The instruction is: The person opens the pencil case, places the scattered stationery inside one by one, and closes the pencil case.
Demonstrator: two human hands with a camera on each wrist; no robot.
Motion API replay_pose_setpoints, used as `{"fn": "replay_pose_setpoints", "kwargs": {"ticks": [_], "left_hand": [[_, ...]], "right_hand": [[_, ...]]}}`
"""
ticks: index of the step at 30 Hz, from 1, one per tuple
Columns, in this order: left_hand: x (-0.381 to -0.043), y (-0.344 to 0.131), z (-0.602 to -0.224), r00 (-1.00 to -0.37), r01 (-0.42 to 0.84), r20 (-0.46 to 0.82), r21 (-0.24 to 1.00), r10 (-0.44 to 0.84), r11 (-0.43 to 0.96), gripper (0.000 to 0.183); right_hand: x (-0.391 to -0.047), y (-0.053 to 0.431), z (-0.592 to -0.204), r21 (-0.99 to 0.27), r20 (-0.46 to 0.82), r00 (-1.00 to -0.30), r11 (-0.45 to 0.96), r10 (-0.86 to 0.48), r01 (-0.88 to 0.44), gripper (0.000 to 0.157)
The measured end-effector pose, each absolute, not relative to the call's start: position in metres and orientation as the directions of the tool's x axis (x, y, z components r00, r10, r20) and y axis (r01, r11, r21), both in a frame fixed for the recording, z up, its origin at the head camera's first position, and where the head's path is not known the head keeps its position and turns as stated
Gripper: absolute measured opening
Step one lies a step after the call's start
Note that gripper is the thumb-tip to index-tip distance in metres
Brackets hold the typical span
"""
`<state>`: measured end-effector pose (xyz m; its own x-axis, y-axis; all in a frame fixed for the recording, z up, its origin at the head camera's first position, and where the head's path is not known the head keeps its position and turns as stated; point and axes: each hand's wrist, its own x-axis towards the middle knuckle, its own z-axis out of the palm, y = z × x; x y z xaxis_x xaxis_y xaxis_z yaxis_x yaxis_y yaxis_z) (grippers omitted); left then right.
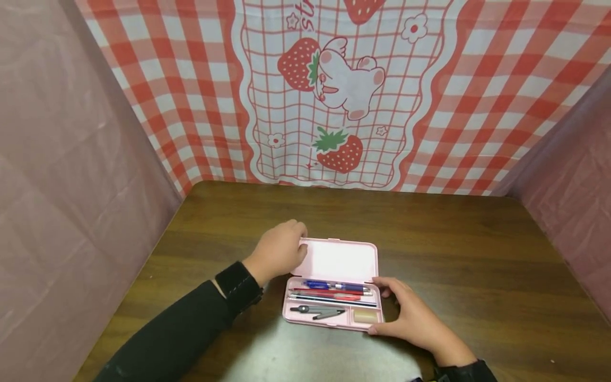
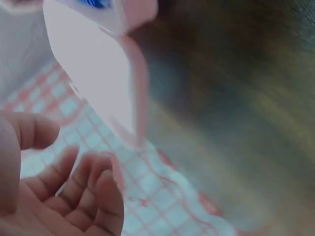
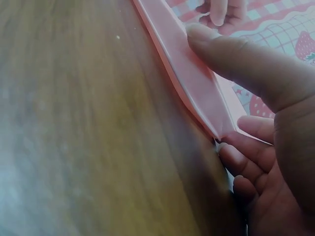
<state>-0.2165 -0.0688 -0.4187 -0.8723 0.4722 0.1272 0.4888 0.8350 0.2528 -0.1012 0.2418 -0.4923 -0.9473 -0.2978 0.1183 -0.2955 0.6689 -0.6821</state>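
Observation:
A pink pencil case lies open on the table, its white-lined lid tilted back on the far side. Inside are a blue pen, a red pen, a dark striped pencil, a grey compass and a beige eraser. With thumb at the front edge and fingers at the back, my right hand grips the case's right end. My left hand is beside the lid's left edge; in the left wrist view its loosely bent fingers hold nothing.
The brown wooden table extends around the case. A red-and-white checked cloth with strawberries hangs behind it. Pink curtains flank both sides.

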Motion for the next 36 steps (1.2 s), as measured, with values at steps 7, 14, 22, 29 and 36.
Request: {"fn": "replay_pose_setpoints", "kwargs": {"ticks": [7, 14, 22, 29, 36], "left_hand": [[-0.236, -0.081, -0.437, -0.945, 0.314, 0.070, 0.455, 0.318, 0.833, 0.026], [-0.245, -0.084, -0.448, -0.951, 0.083, -0.131, 0.763, 0.279, 0.641, 0.031], [-0.242, -0.080, -0.449, -0.950, -0.019, -0.164, 0.878, 0.264, 0.478, 0.031], [-0.233, -0.079, -0.447, -0.934, -0.095, -0.207, 0.930, 0.292, 0.356, 0.031], [-0.215, -0.084, -0.431, -0.941, 0.046, -0.120, 0.881, 0.316, 0.470, 0.029]], "right_hand": [[-0.099, 0.243, -0.491, -0.710, 0.099, -0.951, 0.648, -0.294, -0.274, 0.088], [-0.099, 0.243, -0.491, -0.701, 0.097, -0.948, 0.656, -0.302, -0.281, 0.086], [-0.100, 0.243, -0.492, -0.690, 0.112, -0.949, 0.664, -0.295, -0.288, 0.085], [-0.099, 0.242, -0.493, -0.688, 0.117, -0.951, 0.667, -0.288, -0.286, 0.084], [-0.101, 0.241, -0.494, -0.681, 0.111, -0.956, 0.679, -0.273, -0.273, 0.085]]}}
